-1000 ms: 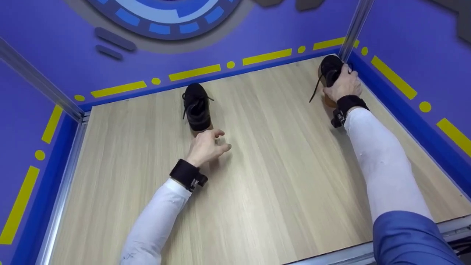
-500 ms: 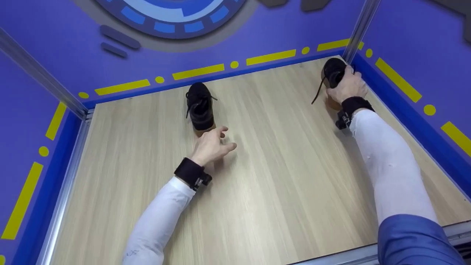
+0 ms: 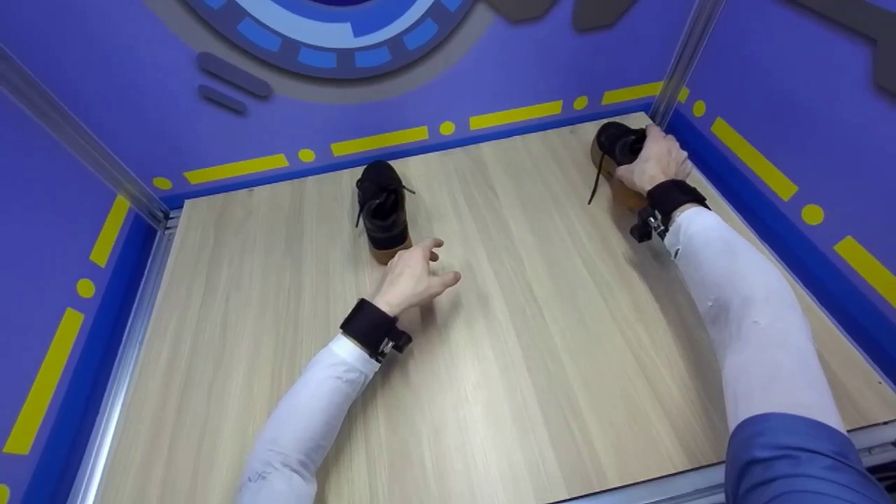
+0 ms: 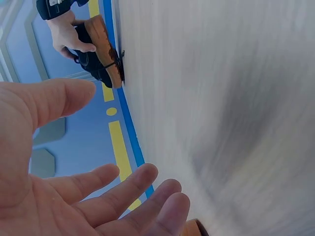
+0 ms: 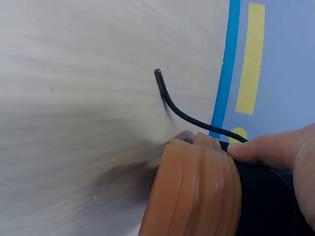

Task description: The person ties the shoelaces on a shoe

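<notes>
Two black shoes with brown soles are in the head view. My right hand (image 3: pixel 656 162) grips one shoe (image 3: pixel 616 143) near the back right corner, thumb on its left side and fingers over the right. In the right wrist view the thumb presses the black upper above the tan sole (image 5: pixel 197 187), and a loose lace (image 5: pixel 187 117) sticks out. The other shoe (image 3: pixel 381 206) stands left of the middle, toe to the back wall. Just behind its heel is my left hand (image 3: pixel 413 276), fingers relaxed and spread, holding nothing; whether it touches the heel I cannot tell.
A wood-grain tabletop (image 3: pixel 490 350) lies under everything. Blue-purple panels with yellow dashes (image 3: pixel 378 141) enclose it at the back and both sides. A metal post (image 3: pixel 682 63) rises at the back right corner, close to the right-hand shoe.
The shoe in my right hand has shifted a little leftward and its toe has turned left. My left hand has edged slightly right, away from the other shoe's heel.
</notes>
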Demonstrator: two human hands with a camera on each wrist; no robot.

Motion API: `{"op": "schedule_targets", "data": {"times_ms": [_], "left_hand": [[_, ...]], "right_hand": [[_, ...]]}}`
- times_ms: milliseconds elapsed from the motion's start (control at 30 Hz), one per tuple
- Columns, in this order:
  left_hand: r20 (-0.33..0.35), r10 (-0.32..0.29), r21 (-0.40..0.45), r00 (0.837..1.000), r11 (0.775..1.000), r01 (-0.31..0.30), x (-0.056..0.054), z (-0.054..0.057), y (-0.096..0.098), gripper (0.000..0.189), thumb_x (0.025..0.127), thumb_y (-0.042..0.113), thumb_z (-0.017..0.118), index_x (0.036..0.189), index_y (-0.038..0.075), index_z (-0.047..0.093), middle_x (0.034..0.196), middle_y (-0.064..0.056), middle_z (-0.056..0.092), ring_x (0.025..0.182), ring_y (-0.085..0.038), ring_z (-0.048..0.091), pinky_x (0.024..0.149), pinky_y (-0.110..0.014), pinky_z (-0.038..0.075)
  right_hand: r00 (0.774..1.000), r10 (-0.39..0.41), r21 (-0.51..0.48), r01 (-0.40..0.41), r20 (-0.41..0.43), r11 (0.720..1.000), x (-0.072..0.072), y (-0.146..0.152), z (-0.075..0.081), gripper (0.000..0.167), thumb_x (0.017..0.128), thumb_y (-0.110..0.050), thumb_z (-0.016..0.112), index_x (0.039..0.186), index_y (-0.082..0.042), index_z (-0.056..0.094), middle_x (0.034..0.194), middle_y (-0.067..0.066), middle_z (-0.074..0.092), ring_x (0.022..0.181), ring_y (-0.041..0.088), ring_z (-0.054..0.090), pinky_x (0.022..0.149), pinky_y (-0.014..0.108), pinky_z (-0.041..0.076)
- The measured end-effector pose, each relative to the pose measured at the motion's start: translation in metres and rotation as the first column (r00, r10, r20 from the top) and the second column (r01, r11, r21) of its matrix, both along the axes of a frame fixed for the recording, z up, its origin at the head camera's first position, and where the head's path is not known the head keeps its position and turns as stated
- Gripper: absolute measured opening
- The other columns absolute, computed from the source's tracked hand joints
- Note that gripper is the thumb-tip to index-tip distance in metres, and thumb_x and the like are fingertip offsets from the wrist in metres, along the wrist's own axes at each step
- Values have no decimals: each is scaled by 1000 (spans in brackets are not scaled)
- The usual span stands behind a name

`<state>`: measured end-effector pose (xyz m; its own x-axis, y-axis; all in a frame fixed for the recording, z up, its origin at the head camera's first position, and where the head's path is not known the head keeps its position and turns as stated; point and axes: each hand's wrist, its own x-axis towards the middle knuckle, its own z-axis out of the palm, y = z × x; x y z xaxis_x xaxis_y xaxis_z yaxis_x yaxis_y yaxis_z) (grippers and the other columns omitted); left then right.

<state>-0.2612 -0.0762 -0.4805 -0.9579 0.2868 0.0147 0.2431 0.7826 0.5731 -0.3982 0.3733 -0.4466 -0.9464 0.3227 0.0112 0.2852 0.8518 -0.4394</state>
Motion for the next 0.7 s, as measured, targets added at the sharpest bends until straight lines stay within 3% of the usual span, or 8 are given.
{"op": "schedule_targets", "data": {"times_ms": [133,400,700], "left_hand": [[-8,-3,9,1000,1000,3,1,0,1,68,87,43,76,145,11,59,128,-12,74,118,-34,70,104,-50,51],[-11,-1,29,1000,1000,2,4,0,2,67,87,39,76,144,8,61,129,-13,74,117,-34,70,105,-52,48],[-17,-9,34,1000,999,10,3,1,3,65,87,40,76,143,9,61,129,-14,74,116,-34,70,101,-51,51]], "right_hand": [[999,-9,-19,8,-39,1000,3,-7,0,99,84,-34,80,164,-11,25,155,29,47,134,53,49,110,65,40],[996,-5,-18,3,-90,1000,11,-20,0,54,84,-36,78,125,-7,58,133,22,60,123,45,55,101,58,46],[995,41,-2,-41,-94,999,14,-33,5,53,86,-39,78,125,-5,67,132,23,65,123,44,58,104,58,47]]}}
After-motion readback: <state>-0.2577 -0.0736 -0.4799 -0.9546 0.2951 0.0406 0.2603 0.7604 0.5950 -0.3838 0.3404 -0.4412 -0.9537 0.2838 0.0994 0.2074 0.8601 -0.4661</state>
